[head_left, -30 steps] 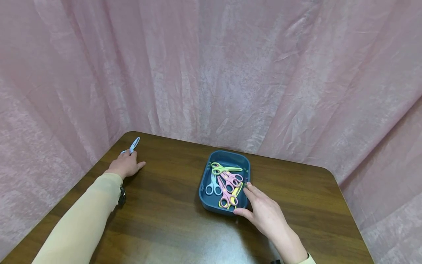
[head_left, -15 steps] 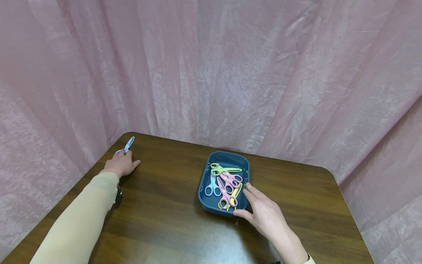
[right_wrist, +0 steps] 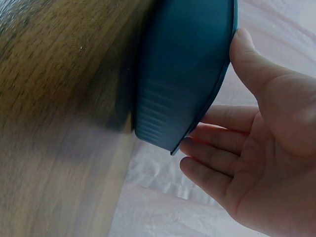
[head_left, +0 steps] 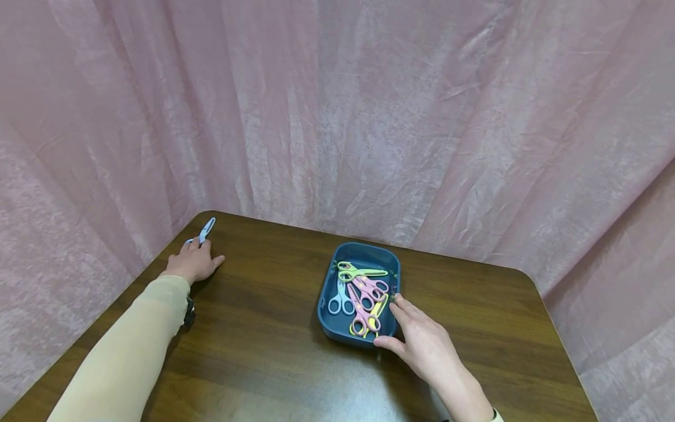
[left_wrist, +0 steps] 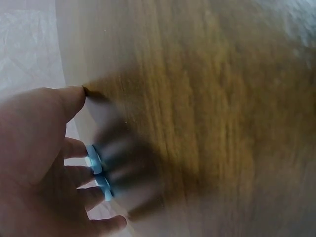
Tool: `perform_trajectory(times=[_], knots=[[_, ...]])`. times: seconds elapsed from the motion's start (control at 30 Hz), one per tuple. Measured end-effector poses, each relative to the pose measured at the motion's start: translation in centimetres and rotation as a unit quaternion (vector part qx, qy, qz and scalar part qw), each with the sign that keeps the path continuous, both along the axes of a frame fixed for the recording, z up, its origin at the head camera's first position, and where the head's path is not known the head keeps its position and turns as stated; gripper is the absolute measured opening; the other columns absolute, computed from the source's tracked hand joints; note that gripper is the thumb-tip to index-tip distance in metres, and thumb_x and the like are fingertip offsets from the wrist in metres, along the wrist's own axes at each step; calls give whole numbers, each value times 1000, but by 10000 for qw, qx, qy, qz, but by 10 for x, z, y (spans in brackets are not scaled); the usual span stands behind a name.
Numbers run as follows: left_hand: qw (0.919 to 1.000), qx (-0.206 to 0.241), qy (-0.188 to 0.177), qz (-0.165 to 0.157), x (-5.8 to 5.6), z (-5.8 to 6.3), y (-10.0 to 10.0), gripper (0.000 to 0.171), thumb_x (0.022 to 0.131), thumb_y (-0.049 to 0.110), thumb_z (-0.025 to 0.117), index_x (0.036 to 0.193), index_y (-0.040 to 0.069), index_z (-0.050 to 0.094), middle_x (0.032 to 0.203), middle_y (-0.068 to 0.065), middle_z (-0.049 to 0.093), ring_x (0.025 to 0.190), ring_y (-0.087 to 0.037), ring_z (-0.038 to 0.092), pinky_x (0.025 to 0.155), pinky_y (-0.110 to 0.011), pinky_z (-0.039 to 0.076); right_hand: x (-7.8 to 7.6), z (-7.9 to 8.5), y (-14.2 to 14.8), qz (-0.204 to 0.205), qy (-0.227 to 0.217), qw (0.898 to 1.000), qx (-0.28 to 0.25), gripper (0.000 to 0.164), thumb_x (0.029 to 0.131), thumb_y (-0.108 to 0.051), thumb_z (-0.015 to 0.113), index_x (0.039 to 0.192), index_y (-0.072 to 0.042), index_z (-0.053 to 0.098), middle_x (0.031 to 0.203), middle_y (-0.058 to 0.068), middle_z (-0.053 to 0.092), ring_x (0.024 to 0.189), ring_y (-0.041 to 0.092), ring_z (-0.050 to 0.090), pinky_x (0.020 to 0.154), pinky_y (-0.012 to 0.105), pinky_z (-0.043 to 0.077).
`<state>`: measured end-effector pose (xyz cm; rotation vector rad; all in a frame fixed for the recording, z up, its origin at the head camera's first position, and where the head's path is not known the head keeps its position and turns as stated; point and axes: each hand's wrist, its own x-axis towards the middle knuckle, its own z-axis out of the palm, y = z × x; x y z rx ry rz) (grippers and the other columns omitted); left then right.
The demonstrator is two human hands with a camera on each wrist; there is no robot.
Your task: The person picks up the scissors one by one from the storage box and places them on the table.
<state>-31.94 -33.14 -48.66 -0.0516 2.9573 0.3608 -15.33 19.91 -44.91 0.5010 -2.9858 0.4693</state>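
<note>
At the far left of the table, my left hand [head_left: 191, 261] rests with spread fingers on light-blue scissors [head_left: 208, 228]. Their blades point away, toward the back edge. The left wrist view shows the scissors' blue handle loops [left_wrist: 94, 159] under the fingertips, with the thumb held apart. My right hand [head_left: 428, 343] touches the rim of a dark-blue bin [head_left: 337, 335] at its near right corner, thumb on the near side, fingers along the right side. In the bin lie green scissors [head_left: 364, 272], light-blue scissors [head_left: 340, 299], pink scissors [head_left: 361, 308] and a yellow pair [head_left: 377, 313], overlapping.
The brown wooden table [head_left: 263, 305] has rounded back corners. Pink curtains [head_left: 337, 117] hang right behind it and down both sides. Light glares off the tabletop in front of the bin.
My left hand and the light-blue scissors under it have slid a little left across the table, then stopped. The right hand and the bin have stayed in place.
</note>
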Motion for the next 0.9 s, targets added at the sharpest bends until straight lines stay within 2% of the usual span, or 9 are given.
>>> perform_trajectory(times=[0.6,0.9], knots=[[10000,9,-56,44,4,0,2,79,117,43,47,166,-14,23,170,-45,10,159,-63,9,116,-86,20,3,-2,-1,-4,100,9999,3,83,89,-55,88,148,0,68,162,18,57,148,35,56,109,57,54],[9993,69,375,18,5,-2,-1,84,116,44,52,169,-11,17,171,-46,7,159,-64,9,117,-87,16,4,2,-1,20,127,9999,-12,80,90,-53,89,148,-1,68,162,18,57,148,35,56,109,58,54]])
